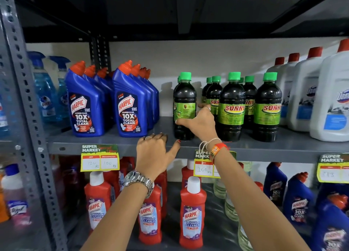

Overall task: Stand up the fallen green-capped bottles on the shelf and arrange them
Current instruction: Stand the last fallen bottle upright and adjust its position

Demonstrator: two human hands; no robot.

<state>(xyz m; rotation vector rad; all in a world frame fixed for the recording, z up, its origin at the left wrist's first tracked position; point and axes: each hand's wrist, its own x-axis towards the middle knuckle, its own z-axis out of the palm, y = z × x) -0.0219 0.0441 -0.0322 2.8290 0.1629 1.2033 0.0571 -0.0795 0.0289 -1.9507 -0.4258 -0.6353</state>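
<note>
Several dark bottles with green caps and green SUNNY labels stand upright on the grey middle shelf [122, 143]. My right hand [200, 122] grips the leftmost front bottle [184, 99] around its lower half; its label is turned sideways. Two more front bottles [232, 107] [267, 109] stand to its right, with others in rows behind them. My left hand [154, 152] rests on the shelf's front edge, fingers curled over the lip and thumb out, holding nothing. No green-capped bottle lies on its side in view.
Blue Harpic bottles [130, 103] stand left of the green-capped group, blue spray bottles [47, 92] further left. White red-capped jugs [330, 103] stand to the right. Price tags [100, 157] hang on the shelf edge. Red Harpic bottles [192, 213] fill the shelf below.
</note>
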